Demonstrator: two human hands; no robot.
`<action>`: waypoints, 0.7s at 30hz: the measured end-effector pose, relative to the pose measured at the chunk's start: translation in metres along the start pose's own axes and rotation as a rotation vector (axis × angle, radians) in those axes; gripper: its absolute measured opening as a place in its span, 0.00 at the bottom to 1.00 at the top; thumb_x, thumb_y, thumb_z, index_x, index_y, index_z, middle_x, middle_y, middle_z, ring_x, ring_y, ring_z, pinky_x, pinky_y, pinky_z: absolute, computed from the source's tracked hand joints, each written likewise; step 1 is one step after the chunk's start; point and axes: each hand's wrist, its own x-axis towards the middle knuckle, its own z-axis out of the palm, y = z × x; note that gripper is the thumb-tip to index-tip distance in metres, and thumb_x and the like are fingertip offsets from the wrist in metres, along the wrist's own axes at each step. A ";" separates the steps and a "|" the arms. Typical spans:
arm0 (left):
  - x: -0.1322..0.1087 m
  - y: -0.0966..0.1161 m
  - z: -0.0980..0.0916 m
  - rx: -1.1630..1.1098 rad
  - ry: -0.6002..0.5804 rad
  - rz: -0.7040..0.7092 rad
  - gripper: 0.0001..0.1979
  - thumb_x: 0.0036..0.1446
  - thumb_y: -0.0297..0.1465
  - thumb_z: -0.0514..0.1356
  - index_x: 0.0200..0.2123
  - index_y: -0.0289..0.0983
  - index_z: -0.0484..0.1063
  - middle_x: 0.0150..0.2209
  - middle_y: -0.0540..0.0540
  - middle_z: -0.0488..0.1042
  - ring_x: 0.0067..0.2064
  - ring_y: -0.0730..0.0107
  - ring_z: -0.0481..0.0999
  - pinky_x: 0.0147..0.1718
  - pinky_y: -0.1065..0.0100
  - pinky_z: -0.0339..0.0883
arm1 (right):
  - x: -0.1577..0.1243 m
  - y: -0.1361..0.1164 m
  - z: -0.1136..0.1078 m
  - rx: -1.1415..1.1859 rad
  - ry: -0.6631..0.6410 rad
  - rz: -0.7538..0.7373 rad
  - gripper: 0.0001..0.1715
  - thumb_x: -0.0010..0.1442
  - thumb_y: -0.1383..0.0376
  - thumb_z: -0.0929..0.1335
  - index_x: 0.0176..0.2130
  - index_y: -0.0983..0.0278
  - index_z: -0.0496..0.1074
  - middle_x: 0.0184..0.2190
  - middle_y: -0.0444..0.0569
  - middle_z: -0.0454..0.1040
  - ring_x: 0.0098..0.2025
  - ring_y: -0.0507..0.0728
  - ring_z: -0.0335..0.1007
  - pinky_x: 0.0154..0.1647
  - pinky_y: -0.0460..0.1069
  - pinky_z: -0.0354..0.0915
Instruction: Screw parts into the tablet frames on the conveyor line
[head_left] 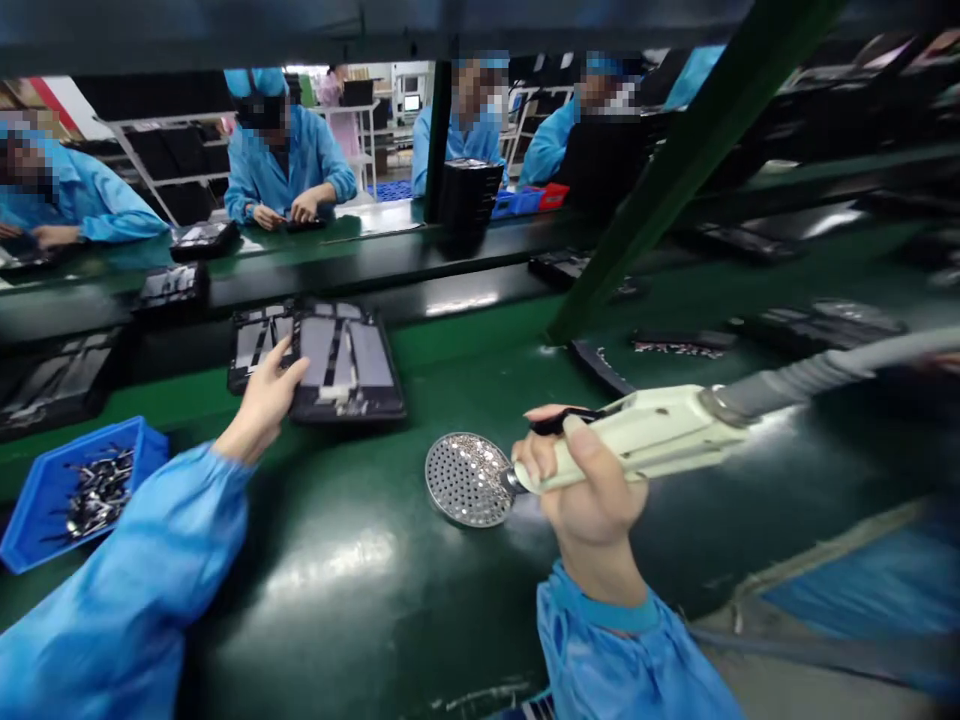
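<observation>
My right hand [592, 490] is wrapped around a pale green lever-type electric screwdriver [660, 432], with a black lever under the fingers. Its tip is at the rim of a round perforated metal dish [466, 482], which has small shiny screws scattered over one side. A thick grey cable runs from the tool's rear to the right. Further left, my left hand [266, 400] has thumb and finger at the left edge of an opened tablet [349, 362] with grey battery cells. That tablet overlaps a second opened one [259, 345]; the hand's lower fingers are hidden.
A blue bin [142, 450] of small dark and metallic parts stands at the left. More opened devices [56, 385] lie along the green bench [337, 600]. A slanted green post [675, 170] rises at the right. Co-workers in blue [285, 165] sit opposite.
</observation>
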 end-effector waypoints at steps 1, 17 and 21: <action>-0.027 -0.012 -0.022 -0.040 -0.017 -0.070 0.38 0.59 0.38 0.66 0.71 0.39 0.63 0.53 0.41 0.81 0.47 0.59 0.82 0.45 0.64 0.78 | -0.001 -0.001 0.004 0.000 -0.002 0.006 0.23 0.51 0.47 0.78 0.29 0.63 0.78 0.11 0.37 0.60 0.13 0.48 0.55 0.17 0.48 0.59; -0.098 -0.033 -0.178 1.126 0.187 -0.013 0.24 0.68 0.41 0.49 0.48 0.32 0.79 0.49 0.35 0.81 0.54 0.43 0.79 0.57 0.47 0.69 | -0.092 0.012 0.086 0.017 -0.445 0.250 0.18 0.57 0.50 0.76 0.35 0.62 0.79 0.13 0.38 0.63 0.15 0.51 0.60 0.19 0.48 0.62; -0.066 -0.054 -0.204 1.167 -0.041 -0.256 0.19 0.61 0.35 0.63 0.50 0.28 0.79 0.53 0.30 0.79 0.59 0.35 0.75 0.60 0.38 0.66 | -0.095 0.017 0.088 0.018 -0.472 0.260 0.17 0.59 0.51 0.74 0.35 0.62 0.79 0.12 0.37 0.61 0.14 0.50 0.59 0.19 0.47 0.62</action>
